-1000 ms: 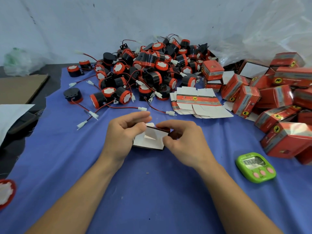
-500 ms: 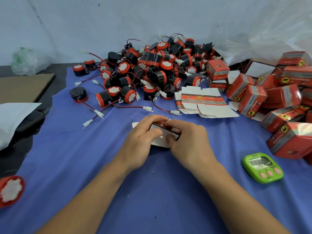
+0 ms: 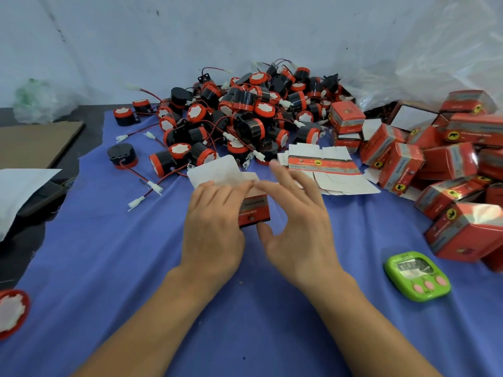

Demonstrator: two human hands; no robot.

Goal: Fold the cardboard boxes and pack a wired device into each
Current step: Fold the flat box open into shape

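A small red cardboard box [image 3: 254,210] stands partly formed between my hands on the blue cloth [image 3: 109,254], its white flaps [image 3: 215,171] lifted toward the back. My left hand [image 3: 213,227] grips its left side, fingers curled over the top. My right hand [image 3: 296,221] pinches a white flap with thumb and forefinger, its other fingers spread out. A pile of black and red wired devices [image 3: 245,118] lies behind. Flat unfolded boxes [image 3: 324,167] lie to the right of the pile.
Several folded red boxes [image 3: 449,164] crowd the right side under a clear plastic sheet [image 3: 435,50]. A green timer [image 3: 417,276] sits at the front right. One loose device [image 3: 12,312] lies at the left edge. Brown cardboard [image 3: 35,142] and white paper [image 3: 19,189] lie at the left.
The flat box has been opened up into a standing shape. Its white flaps now stick up at the back, and my right fingers have spread out.
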